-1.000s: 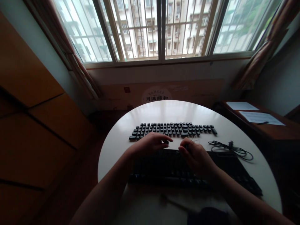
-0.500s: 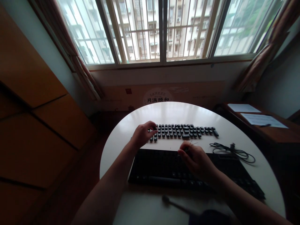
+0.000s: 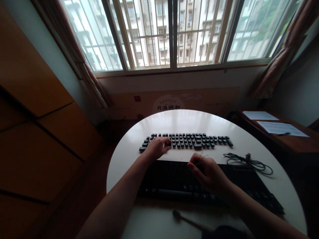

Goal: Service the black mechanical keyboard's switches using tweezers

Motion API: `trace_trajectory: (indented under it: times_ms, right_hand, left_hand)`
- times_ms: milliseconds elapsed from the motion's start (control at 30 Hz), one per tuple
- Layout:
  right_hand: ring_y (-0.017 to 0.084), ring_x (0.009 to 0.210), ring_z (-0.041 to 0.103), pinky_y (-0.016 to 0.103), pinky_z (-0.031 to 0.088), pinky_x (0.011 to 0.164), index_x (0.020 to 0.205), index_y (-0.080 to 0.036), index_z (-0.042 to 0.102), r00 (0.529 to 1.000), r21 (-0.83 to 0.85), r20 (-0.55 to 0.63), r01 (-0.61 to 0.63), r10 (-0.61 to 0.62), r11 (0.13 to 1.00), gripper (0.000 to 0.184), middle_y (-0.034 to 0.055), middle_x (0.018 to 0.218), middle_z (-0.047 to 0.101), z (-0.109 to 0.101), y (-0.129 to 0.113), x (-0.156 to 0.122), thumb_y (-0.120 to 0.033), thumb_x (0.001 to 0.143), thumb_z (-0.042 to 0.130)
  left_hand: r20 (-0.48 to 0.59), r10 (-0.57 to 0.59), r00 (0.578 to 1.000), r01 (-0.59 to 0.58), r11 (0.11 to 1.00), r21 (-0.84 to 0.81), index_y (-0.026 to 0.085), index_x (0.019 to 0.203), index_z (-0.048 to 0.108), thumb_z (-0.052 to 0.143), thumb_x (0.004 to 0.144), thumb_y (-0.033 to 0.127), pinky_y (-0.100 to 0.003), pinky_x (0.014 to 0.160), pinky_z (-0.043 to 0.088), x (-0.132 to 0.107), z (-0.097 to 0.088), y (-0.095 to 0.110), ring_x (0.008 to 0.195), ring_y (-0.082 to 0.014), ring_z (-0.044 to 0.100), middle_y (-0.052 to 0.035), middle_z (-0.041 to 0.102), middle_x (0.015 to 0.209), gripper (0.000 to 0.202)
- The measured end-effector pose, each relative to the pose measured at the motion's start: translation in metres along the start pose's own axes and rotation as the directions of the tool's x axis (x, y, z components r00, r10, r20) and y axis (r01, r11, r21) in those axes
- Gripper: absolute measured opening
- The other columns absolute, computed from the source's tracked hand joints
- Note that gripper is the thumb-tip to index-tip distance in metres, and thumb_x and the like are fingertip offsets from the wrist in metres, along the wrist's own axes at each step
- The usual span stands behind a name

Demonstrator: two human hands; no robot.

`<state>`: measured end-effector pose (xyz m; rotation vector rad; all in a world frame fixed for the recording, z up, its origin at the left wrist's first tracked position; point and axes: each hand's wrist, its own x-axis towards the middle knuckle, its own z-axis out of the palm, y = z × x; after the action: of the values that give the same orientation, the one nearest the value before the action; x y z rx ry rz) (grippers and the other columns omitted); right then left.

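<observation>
My left hand (image 3: 158, 148) reaches over the rows of loose black keycaps (image 3: 185, 141) on the white round table. Thumb and fingers curl together around a dark keycap (image 3: 167, 144), though its outline is partly hidden. My right hand (image 3: 208, 169) is closed above the black keyboard (image 3: 164, 174). Thin wires (image 3: 204, 155) stick out of that fist, looking like those of a wire keycap puller; the rest is hidden in the palm. Most of the keyboard's left and middle is dark and bare, while some keys (image 3: 189, 188) show along its lower rows.
A coiled black cable (image 3: 251, 162) lies right of the keyboard. Near the front, a dark brush-like tool (image 3: 185, 219) rests on the table (image 3: 149, 219). Papers (image 3: 281, 128) and a pen lie on a wooden desk at right. A barred window is behind.
My left hand has shifted right and slightly down along the keycap rows, uncovering the leftmost keycaps. My right hand stays closed above the keyboard, almost in place.
</observation>
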<state>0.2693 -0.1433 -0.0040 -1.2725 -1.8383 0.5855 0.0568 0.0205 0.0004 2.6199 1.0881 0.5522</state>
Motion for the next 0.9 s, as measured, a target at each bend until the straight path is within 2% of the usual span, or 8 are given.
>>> trace_trajectory:
  times_ms: [300,467,600,900]
  right_hand:
    - [0.011,0.047,0.035,0.023,0.027,0.048,0.083,-0.02,0.054,0.999,0.035,0.035,0.001,-0.003,0.999,0.023,-0.008,0.054,0.038,0.004,0.0,0.001,-0.038,0.097,0.052]
    - [0.011,0.049,0.037,0.023,0.029,0.05,0.084,-0.02,0.055,0.999,0.036,0.046,-0.014,0.012,0.999,0.022,-0.0072,0.055,0.042,0.006,0.001,0.0,-0.038,0.097,0.053]
    - [0.011,0.047,0.035,0.024,0.028,0.049,0.084,-0.02,0.056,0.998,0.026,0.055,-0.02,0.019,0.999,0.022,-0.0081,0.053,0.04,0.006,-0.001,0.001,-0.039,0.096,0.053]
    - [0.011,0.047,0.036,0.024,0.029,0.049,0.083,-0.02,0.056,0.997,0.001,0.064,-0.042,0.041,0.999,0.025,-0.0078,0.052,0.039,0.007,-0.001,0.001,-0.042,0.096,0.053]
  left_hand:
    - [0.118,-0.003,0.993,-0.007,0.997,0.081,0.023,0.103,0.074,0.069,0.085,0.026,-0.028,0.08,0.05,-0.001,0.01,-0.002,0.084,-0.0192,0.068,-0.0006,0.074,0.09,0.019]
    - [0.102,-0.005,0.995,-0.009,0.991,0.132,0.025,0.101,0.076,0.072,0.083,0.026,-0.03,0.084,0.051,-0.001,0.013,-0.003,0.092,-0.0219,0.067,-0.0031,0.072,0.098,0.019]
    - [0.098,-0.012,0.995,-0.004,0.987,0.162,0.026,0.102,0.078,0.072,0.083,0.029,-0.033,0.092,0.051,-0.002,0.013,-0.004,0.1,-0.0241,0.066,-0.0043,0.07,0.102,0.02]
    - [0.103,-0.051,0.993,0.032,0.983,0.18,0.026,0.105,0.078,0.072,0.081,0.032,-0.035,0.094,0.051,-0.002,0.015,-0.005,0.099,-0.0258,0.066,-0.0052,0.069,0.102,0.025]
